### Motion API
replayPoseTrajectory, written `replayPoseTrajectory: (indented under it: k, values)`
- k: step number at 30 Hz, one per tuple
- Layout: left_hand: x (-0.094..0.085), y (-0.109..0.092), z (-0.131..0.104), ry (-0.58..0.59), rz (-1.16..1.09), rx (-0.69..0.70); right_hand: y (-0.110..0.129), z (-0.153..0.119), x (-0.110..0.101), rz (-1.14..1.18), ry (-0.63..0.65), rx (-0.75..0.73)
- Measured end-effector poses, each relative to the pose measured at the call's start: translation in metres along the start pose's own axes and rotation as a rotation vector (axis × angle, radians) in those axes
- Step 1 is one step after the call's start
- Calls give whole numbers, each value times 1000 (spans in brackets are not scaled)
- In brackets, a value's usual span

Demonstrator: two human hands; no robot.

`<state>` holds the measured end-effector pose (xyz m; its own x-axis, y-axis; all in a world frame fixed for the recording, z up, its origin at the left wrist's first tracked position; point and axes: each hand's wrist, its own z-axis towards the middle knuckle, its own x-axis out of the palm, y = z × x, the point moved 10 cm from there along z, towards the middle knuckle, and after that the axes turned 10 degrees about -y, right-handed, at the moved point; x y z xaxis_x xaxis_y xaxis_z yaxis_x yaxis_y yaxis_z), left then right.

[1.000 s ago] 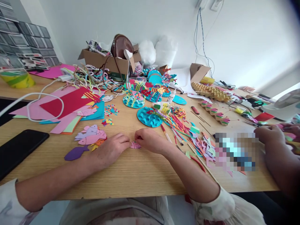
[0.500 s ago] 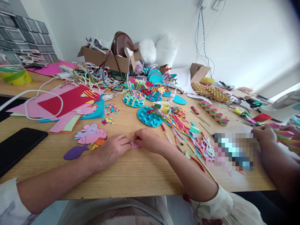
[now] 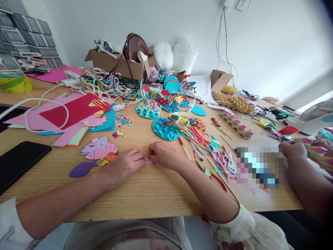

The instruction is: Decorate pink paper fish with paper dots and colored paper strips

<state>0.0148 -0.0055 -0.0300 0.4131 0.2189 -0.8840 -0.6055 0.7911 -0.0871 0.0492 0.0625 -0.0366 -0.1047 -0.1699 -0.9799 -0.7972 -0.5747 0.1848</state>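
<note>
A small pink paper fish (image 3: 149, 160) lies on the table between my two hands, mostly covered by fingers. My left hand (image 3: 127, 163) rests on the wood, its fingers close together and their tips holding down the fish's left end. Above the right part of the fish, my right hand (image 3: 164, 156) is closed in a pinch; whatever sits in its fingertips is hidden. Left of my left hand is a pile of fish cutouts, with a pink fish (image 3: 98, 153), a lilac fish (image 3: 100, 143), an orange fish (image 3: 108, 158) and a purple fish (image 3: 82, 168).
Beyond my hands stands a blue wavy-topped disc (image 3: 163, 129). Brushes, paper scraps (image 3: 231, 163) and red-handled pliers (image 3: 220, 180) lie to the right. A black phone (image 3: 24, 163) and coloured sheets (image 3: 65, 116) are at left. Another person's hand (image 3: 293, 149) works at far right.
The view has shifted very slightly. My hands keep almost the same place and pose over the pink fish.
</note>
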Motion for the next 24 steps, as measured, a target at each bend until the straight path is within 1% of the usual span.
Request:
replayPoseTrajectory:
  k: [6, 9, 13, 17, 24]
  values:
    - [-5, -3, 0, -44, -9, 28, 2, -7, -14, 14, -46, 5]
    - [-4, -3, 0, -46, -8, 33, 2, -10, -19, 36, -60, 7]
    - [-3, -2, 0, -46, -4, 30, 6, -9, -14, 70, -30, -21]
    - [-4, -3, 0, -33, 10, 27, 7, -7, -8, 72, 2, -19]
    - [-7, -4, 2, -40, 27, 23, 6, -8, -10, 74, -9, -8]
